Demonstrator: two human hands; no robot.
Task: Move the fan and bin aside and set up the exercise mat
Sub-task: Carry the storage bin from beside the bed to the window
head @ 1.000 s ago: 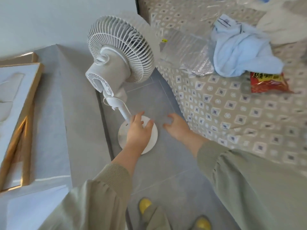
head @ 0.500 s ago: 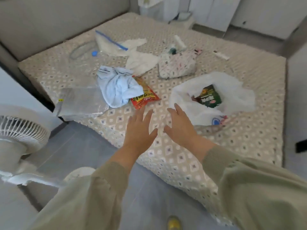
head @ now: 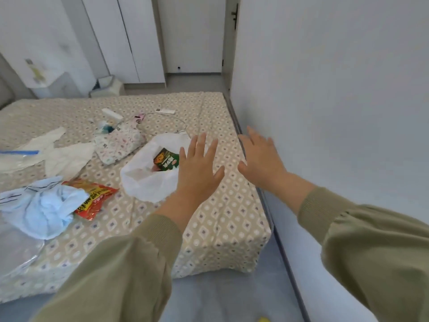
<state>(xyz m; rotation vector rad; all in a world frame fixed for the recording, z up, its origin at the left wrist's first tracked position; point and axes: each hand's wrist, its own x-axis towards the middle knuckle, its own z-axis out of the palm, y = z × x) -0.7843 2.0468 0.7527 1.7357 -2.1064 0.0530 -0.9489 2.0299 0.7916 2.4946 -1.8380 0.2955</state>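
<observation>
Both of my hands are raised in front of me with fingers spread and hold nothing. My left hand (head: pixel 197 168) hovers over the near right part of the bed, in front of a white plastic bag. My right hand (head: pixel 260 159) is beside it, over the bed's right edge near the wall. A small white bin (head: pixel 108 87) stands on the floor beyond the far side of the bed, by the wardrobe. The fan is out of view, and no exercise mat shows.
The bed (head: pixel 222 219) with a patterned cover fills the left and middle; on it lie a white plastic bag (head: pixel 148 180), a red snack packet (head: pixel 95 198), a blue cloth (head: pixel 44 205), a pouch and a remote. A wall (head: pixel 336 101) rises at right. Grey floor runs along the bed's foot.
My view has swung right, away from the fan, which has left the frame. My left hand let go of the fan's pole, and both hands now hang open over the bed.
</observation>
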